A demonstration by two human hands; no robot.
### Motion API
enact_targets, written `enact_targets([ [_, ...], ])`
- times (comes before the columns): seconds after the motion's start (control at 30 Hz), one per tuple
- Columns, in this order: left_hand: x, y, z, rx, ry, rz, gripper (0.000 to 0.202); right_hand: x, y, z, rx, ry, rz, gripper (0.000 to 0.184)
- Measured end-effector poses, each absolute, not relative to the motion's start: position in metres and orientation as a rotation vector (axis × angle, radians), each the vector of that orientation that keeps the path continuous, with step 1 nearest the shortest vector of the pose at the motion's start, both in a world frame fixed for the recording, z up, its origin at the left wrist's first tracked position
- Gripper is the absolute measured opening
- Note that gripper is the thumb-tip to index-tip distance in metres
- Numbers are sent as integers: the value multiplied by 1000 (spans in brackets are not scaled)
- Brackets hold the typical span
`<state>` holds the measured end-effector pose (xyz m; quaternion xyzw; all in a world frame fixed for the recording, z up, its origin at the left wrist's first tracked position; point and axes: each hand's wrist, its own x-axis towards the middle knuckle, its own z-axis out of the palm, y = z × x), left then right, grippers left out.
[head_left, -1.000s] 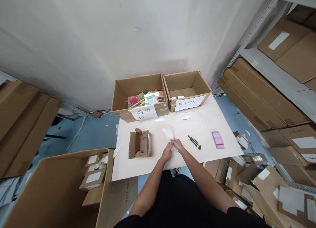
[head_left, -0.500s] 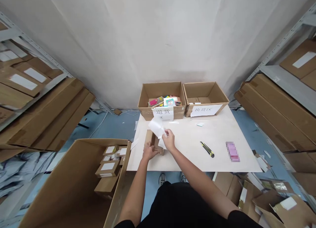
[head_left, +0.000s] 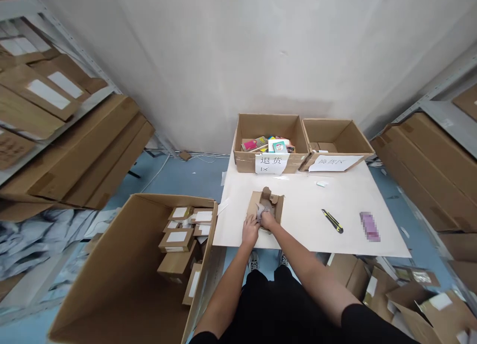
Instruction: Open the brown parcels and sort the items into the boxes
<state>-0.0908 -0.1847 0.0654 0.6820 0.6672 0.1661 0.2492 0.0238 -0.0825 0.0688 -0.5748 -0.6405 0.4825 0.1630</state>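
Note:
On the near left part of the white table (head_left: 298, 215) lies a small cardboard box (head_left: 278, 205) with its flaps spread open. My left hand (head_left: 250, 229) grips its near left side, fingers bent over the edge. Inside the box, my right hand (head_left: 267, 219) is closed on a crumpled greyish-white sheet (head_left: 260, 210), perhaps plastic or thin paper. The fingertips of that hand are partly hidden, and so is the bottom of the box. To the right lies a black and yellow box cutter (head_left: 332, 220), and beyond it a blurred-out pink item (head_left: 369, 226).
Two labelled cartons stand along the wall: the left carton (head_left: 244, 162) holds several colourful packets, the right carton (head_left: 365, 147) a few items. A large carton (head_left: 97, 264) with small parcels is at the left. Opened boxes (head_left: 376, 289) lie on the floor right. Shelves flank both sides.
The small box is now open with its flaps spread. My right hand has gone down into it; the white sheet it held up is no longer raised. The view has shifted left.

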Motion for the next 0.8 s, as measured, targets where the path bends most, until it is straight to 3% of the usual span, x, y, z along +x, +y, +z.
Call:
enact_targets([
  [0.13, -93, -177, 65, 1941, 1699, 601, 36, 53, -98, 76, -1622, -1950, 866, 48],
  [0.2, -88, -170, 73, 2001, 1635, 607, 36, 75, -108, 85, -1587, -2017, 628, 46],
  [0.47, -36, -126, 147, 2279, 1486, 677, 34, 161, -146, 148, -1731, -2115, 287, 45],
  [0.67, 66, -97, 209, 2473, 1325, 840, 29, 242, -150, 206, -1914, -1681, -95, 18],
  [0.8, 158, -89, 233, 2535, 1172, 893, 23, 330, -161, 227, -1940, -1479, -188, 18],
])
